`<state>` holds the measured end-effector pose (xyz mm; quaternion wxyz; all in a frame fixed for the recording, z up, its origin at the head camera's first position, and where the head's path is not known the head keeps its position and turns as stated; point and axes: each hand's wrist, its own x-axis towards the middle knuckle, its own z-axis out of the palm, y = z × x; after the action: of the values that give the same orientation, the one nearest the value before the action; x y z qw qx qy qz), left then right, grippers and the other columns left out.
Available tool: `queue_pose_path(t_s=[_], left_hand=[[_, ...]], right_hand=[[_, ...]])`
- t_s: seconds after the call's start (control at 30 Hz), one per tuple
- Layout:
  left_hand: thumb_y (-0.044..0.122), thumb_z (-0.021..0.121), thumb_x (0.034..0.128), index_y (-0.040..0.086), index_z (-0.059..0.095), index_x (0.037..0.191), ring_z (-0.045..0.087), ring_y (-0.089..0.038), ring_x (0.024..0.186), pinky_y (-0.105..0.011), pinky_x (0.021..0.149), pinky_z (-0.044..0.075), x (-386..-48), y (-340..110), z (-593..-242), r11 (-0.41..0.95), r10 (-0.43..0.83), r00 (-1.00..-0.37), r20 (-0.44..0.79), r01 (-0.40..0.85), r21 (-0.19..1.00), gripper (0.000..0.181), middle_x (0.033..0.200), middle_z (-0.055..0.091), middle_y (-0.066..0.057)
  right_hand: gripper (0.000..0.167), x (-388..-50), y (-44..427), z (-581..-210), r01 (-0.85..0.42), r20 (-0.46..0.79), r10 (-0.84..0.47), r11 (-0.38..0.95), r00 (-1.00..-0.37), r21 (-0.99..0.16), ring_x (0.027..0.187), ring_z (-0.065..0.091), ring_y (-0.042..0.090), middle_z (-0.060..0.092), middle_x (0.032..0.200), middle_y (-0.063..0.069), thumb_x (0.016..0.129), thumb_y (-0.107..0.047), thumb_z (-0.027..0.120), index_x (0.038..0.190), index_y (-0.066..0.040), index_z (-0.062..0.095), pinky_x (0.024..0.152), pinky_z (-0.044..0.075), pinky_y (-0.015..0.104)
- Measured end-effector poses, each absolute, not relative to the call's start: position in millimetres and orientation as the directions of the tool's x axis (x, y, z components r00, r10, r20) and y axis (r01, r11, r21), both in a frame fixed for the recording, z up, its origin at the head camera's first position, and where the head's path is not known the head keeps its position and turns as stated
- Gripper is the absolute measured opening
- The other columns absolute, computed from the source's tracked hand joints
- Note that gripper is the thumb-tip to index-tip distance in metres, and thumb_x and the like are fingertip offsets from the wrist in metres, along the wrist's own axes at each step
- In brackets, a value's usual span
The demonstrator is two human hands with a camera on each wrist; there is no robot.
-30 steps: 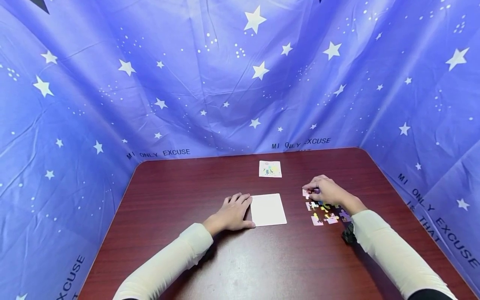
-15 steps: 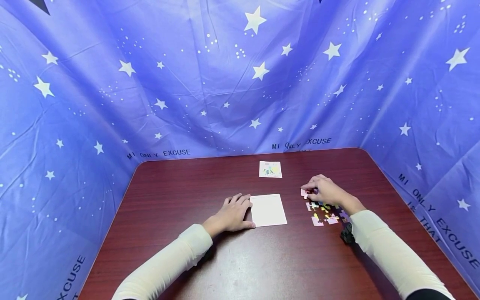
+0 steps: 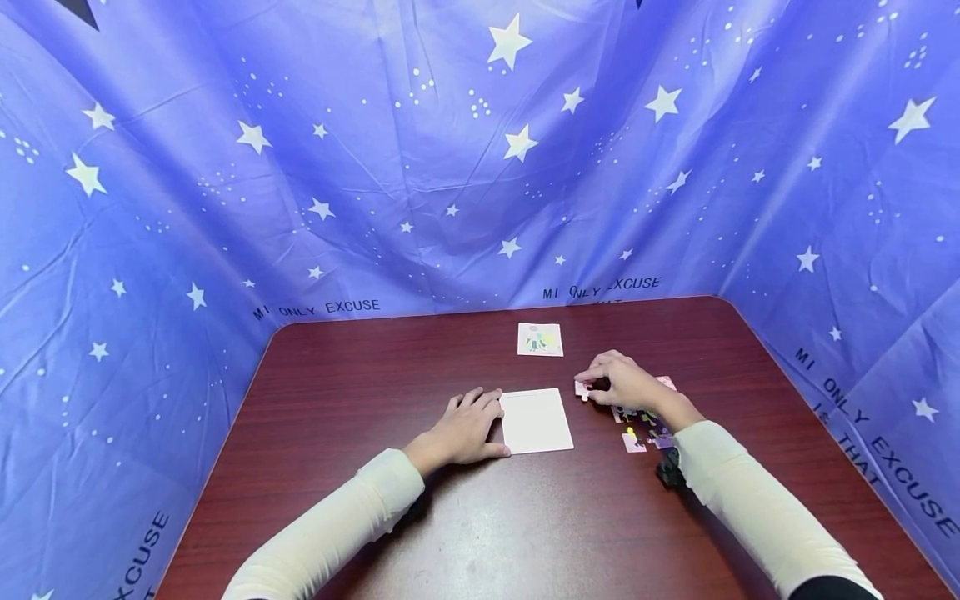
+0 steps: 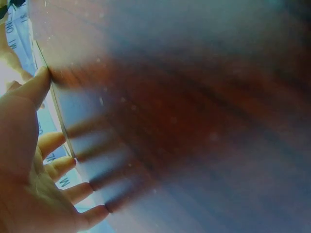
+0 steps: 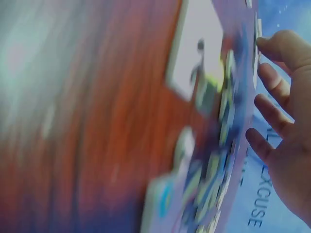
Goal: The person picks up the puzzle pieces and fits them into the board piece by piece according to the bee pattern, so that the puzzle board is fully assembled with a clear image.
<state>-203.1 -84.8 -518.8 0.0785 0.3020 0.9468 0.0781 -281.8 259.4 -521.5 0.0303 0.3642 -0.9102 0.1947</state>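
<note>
A white square board (image 3: 537,420) lies flat on the table. My left hand (image 3: 466,426) rests at its left edge, fingers spread, with the thumb at the near left corner; the left wrist view shows the same hand (image 4: 34,160) with fingertips along the edge. My right hand (image 3: 624,382) pinches a pink puzzle piece (image 3: 582,390) between thumb and fingers, to the right of the board's far corner. Other puzzle pieces (image 3: 633,441) lie under and beside the right forearm, partly hidden. In the right wrist view, blurred pieces (image 5: 194,48) lie left of the hand (image 5: 286,107).
A small card with a printed picture (image 3: 540,340) lies behind the board on the dark red table (image 3: 360,367). A black object (image 3: 670,468) is at the right wrist. Blue cloth with white stars (image 3: 405,167) hangs around the table's back and sides.
My right hand has moved left, toward the board, with the pink piece, and now uncovers a pink piece behind the wrist. My left hand has stayed at the board's edge.
</note>
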Motion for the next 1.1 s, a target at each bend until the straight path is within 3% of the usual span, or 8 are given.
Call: queue_pose_path(t_s=[0.7, 0.93, 1.1], left_hand=[[0.061, 0.069, 0.0879, 0.020, 0.056, 0.117, 0.038, -0.041, 0.148, -0.062, 0.112, 0.037, -201.9, -85.1, -517.7, 0.804, 0.584, -0.806, -0.096, 0.559, 0.203, 0.051, 0.165, 0.037, -0.004], [0.060, 0.068, 0.0888, 0.020, 0.055, 0.114, 0.039, -0.043, 0.147, -0.062, 0.112, 0.036, -202.1, -84.8, -517.7, 0.800, 0.589, -0.802, -0.098, 0.561, 0.212, 0.049, 0.164, 0.038, -0.006], [0.061, 0.067, 0.0887, 0.020, 0.055, 0.113, 0.039, -0.043, 0.147, -0.062, 0.112, 0.037, -201.4, -84.8, -517.2, 0.801, 0.589, -0.803, -0.097, 0.563, 0.205, 0.049, 0.164, 0.038, -0.006]], right_hand=[[0.034, -279.8, 195.7, -520.3, -0.712, 0.159, -0.717, 0.588, -0.679, -0.384, 0.105, 0.056, 0.021, 0.066, 0.095, -0.006, 0.083, -0.021, 0.075, 0.117, -0.019, 0.078, 0.089, 0.043, 0.045], [0.032, -278.4, 178.3, -518.5, -0.778, 0.195, -0.769, 0.529, -0.608, -0.338, 0.095, 0.056, 0.018, 0.066, 0.092, -0.002, 0.082, -0.020, 0.076, 0.114, -0.018, 0.079, 0.083, 0.043, 0.038], [0.030, -276.9, 167.8, -519.0, -0.785, 0.182, -0.778, 0.531, -0.601, -0.321, 0.104, 0.058, 0.020, 0.068, 0.095, -0.004, 0.082, -0.022, 0.076, 0.112, -0.021, 0.079, 0.091, 0.045, 0.043]])
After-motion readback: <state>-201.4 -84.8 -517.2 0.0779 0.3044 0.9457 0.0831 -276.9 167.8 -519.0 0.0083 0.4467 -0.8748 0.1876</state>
